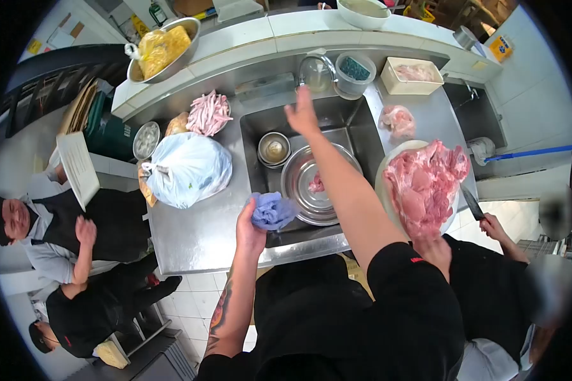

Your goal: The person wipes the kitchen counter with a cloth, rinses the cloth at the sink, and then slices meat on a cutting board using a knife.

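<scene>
My left hand point(250, 233) grips a crumpled blue-purple bundle point(274, 211), like thin cloth or plastic, above the sink's near-left edge. Over the sink point(354, 117), my right hand point(303, 116) stretches toward the faucet point(323, 59), fingers extended and thumb apart. Its fingertips are by the faucet's base; I cannot tell whether they touch it. Below my right arm, a large metal bowl point(292, 202) in the sink has a small piece of red meat point(316, 184) in it. Smaller metal bowls point(274, 149) are stacked beside it.
Left of the sink stand a tied white bag point(190, 168) and a pile of chicken feet point(208, 114). To the right, a co-worker's hand point(433, 253) touches a large cut of raw meat point(426, 184); their other hand holds a knife point(472, 204). More people stand at left.
</scene>
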The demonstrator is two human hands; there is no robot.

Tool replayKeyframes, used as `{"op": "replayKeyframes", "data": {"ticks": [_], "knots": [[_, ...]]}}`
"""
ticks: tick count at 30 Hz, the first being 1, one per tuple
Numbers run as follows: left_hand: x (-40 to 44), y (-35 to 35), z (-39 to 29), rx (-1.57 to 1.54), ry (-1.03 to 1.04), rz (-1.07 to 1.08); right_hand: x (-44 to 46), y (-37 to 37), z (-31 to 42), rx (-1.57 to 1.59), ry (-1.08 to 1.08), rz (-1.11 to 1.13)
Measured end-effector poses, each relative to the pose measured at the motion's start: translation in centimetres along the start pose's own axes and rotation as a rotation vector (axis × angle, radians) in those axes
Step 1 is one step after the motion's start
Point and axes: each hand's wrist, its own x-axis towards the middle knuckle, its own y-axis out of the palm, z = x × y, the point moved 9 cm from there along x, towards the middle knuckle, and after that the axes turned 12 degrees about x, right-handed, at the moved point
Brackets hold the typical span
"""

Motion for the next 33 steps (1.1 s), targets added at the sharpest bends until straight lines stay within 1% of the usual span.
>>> {"op": "replayKeyframes", "data": {"ticks": [1,2,3,4,5,6,7,9,10,12,13,14,15,16,17,19,20,21,22,23,24,25,26,27,28,29,30,31,32,33], "knots": [[1.1,0.5,0.7,-0.027,-0.028,-0.028,-0.1,1.8,1.3,-0.075,-0.1,0.189],[2.1,0.9,1.6,-0.028,-0.042,-0.033,-1.3,3.1,-0.1,-0.107,0.095,0.376],[3.5,0.9,1.9,0.022,-0.015,-0.08,-1.8,2.7,-0.6,-0.111,0.101,0.377],[4.8,1.4,1.5,0.074,0.016,-0.121,-1.9,2.4,-1.7,0.095,0.144,0.34],[5.9,2.4,1.5,0.074,0.017,-0.11,-1.5,2.0,-2.6,0.299,0.18,0.298],[6.9,3.7,0.9,0.102,0.065,-0.086,-1.2,1.3,-6.2,0.63,0.367,0.081],[7.6,5.1,0.2,0.129,0.111,-0.064,-2.5,-0.7,-7.2,1.094,0.697,-0.167],[10.0,7.3,0.2,0.176,0.097,-0.027,-3.1,-5.4,-7.2,1.378,0.699,-0.505],[11.9,7.9,1.0,0.227,0.097,-0.001,-3.3,-7.0,-8.3,1.37,0.693,-0.518],[15.7,8.8,2.8,0.274,0.097,0.04,-2.6,-8.6,-9.2,1.238,0.679,-0.334],[17.7,9.9,3.9,0.385,0.1,0.119,-2.2,-9.4,-8.2,1.229,0.667,-0.345],[19.0,11.5,4.3,0.496,0.103,0.199,-1.7,-10.4,-6.5,1.096,0.678,-0.333],[19.8,13.0,4.0,0.492,0.098,0.214,-1.4,-11.4,-4.7,0.96,0.695,-0.322],[20.5,14.7,3.9,0.497,0.085,0.274,-1.4,-12.1,-2.9,0.887,0.738,-0.326],[21.3,16.3,3.8,0.502,0.07,0.332,-1.9,-11.9,-2.7,0.876,0.743,-0.338],[25.4,18.8,3.8,0.846,0.203,0.392,-0.3,-11.2,-2.1,0.717,0.568,-0.161],[25.9,20.1,3.1,0.841,0.2,0.4,0.7,-10.6,-3.2,0.323,0.322,0.15],[25.3,22.4,0.5,0.959,0.422,0.397,0.3,-11.2,-2.7,0.315,0.326,0.149],[24.2,24.7,-2.1,1.07,0.645,0.386,-0.4,-12.0,-2.0,0.352,0.382,0.112],[24.2,26.0,-2.9,1.265,0.577,0.405,-1.0,-12.7,-2.0,0.392,0.438,0.074],[24.5,26.6,-3.3,1.229,0.621,0.392,-1.2,-13.5,-2.6,0.448,0.54,0.005],[24.9,27.4,-3.9,1.195,0.671,0.378,-0.9,-13.9,-2.4,0.451,0.536,0.004],[25.5,27.9,-4.1,1.199,0.678,0.378,-1.0,-14.4,-3.0,0.53,0.649,-0.045],[26.8,28.2,-3.6,1.123,0.689,0.411,-1.2,-14.8,-3.6,0.609,0.762,-0.094],[27.9,28.5,-3.1,1.043,0.701,0.443,-0.4,-14.4,-5.4,0.655,0.723,-0.094],[28.9,28.5,-2.5,1.04,0.712,0.442,1.5,-14.2,-6.9,0.598,0.571,-0.132],[30.2,27.7,-2.4,1.109,0.735,0.303,2.5,-14.0,-7.8,0.56,0.472,-0.169],[30.9,27.2,-2.9,1.175,0.756,0.159,3.8,-14.0,-5.9,0.524,0.371,-0.205],[32.3,26.7,-2.5,1.144,0.634,0.096,3.7,-13.4,-5.2,0.652,0.424,-0.247],[32.5,27.1,-2.3,1.143,0.639,0.094,3.8,-12.3,-5.5,0.653,0.419,-0.246]]}}
